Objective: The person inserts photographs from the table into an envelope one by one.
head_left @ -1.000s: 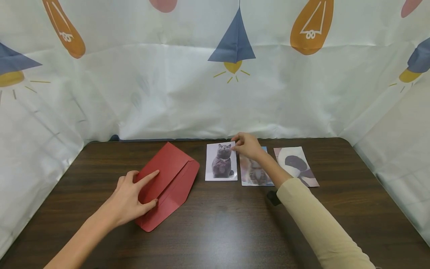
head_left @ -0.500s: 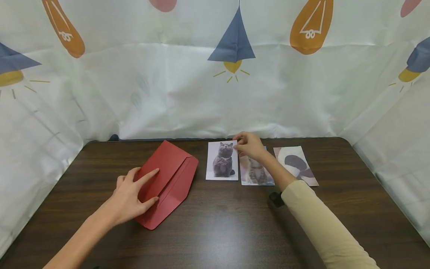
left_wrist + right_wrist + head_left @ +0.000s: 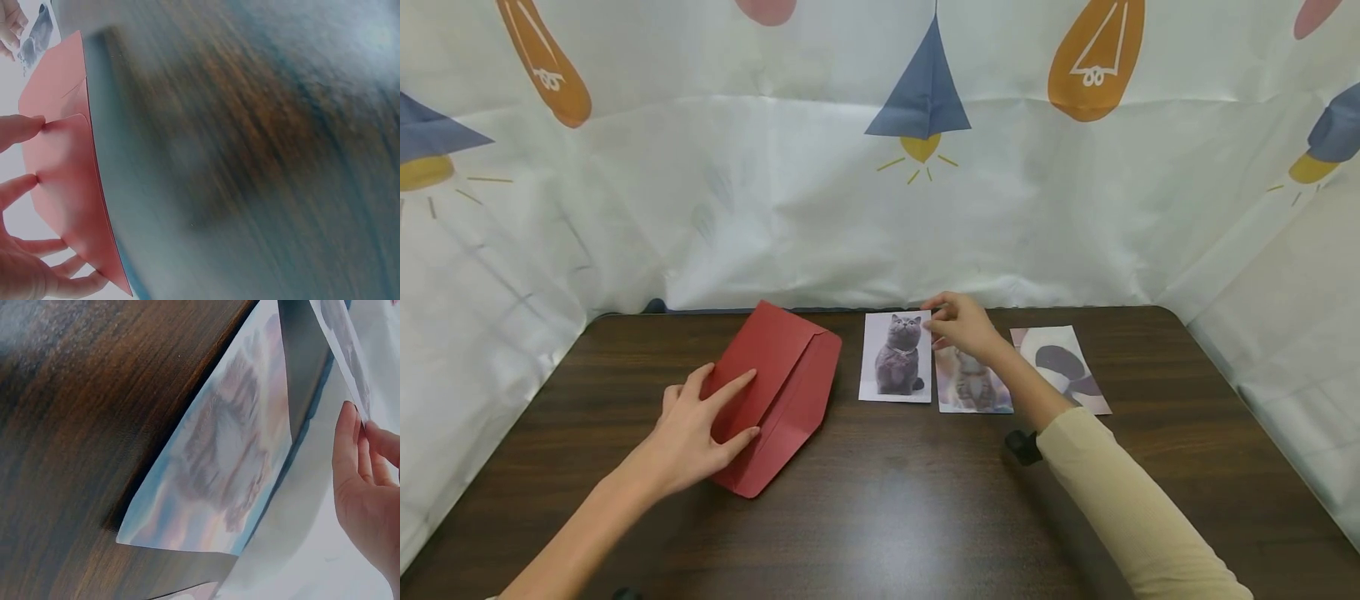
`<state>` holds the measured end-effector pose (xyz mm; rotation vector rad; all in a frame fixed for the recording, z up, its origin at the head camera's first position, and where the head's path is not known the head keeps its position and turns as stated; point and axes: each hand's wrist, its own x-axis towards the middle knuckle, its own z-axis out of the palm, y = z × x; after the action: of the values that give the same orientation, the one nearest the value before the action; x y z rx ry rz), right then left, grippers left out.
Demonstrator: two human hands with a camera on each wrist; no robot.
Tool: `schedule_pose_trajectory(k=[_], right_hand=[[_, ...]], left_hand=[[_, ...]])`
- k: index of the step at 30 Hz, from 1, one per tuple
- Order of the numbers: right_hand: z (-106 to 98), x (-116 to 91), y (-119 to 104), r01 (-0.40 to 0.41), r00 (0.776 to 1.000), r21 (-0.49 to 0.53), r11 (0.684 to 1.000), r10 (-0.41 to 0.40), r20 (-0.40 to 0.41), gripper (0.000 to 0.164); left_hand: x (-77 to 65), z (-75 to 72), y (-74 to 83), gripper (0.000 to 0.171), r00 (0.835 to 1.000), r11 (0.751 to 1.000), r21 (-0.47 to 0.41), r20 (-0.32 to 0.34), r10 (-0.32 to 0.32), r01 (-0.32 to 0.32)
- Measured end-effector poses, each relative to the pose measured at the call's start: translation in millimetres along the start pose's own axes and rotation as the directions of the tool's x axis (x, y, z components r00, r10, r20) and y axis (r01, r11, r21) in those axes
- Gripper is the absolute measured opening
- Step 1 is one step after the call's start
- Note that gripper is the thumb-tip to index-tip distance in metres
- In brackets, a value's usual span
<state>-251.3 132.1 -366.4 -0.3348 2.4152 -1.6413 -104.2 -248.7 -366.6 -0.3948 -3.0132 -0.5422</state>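
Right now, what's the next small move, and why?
Probably carry the gray-cat card left toward the red envelope: the right grip pinches the card's upper corner, while the left grip holds the envelope with its flap unfolded on the card's side.

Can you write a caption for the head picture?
Left hand holding a red envelope, right hand pinching a gray cat photo.

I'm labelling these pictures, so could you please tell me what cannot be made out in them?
Head view: the top of the middle card is covered by the right hand.
Head view: the lower left of the rightmost card is behind the forearm.
Head view: the inside of the red envelope is hidden by its own paper.
Right wrist view: the picture's top edge cuts off the grey cat card.
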Motion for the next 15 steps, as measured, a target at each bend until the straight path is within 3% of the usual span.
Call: schedule_pose_trajectory(k=[8, 15], right_hand=[[-1, -5, -1, 0.010, 1.000, 0.031, 0.999, -0.010, 0.007, 0.035], [-1, -11, -4, 0.013, 1.000, 0.038, 0.999, -0.013, 0.000, 0.036]], left_hand=[[2.8, -0.7, 4.2, 0.074, 1.000, 1.000, -0.013, -0.013, -0.014, 0.014], [4.5, -0.4, 8.4, 0.069, 0.998, 0.999, -0.046, -0.065, -0.012, 0.009]])
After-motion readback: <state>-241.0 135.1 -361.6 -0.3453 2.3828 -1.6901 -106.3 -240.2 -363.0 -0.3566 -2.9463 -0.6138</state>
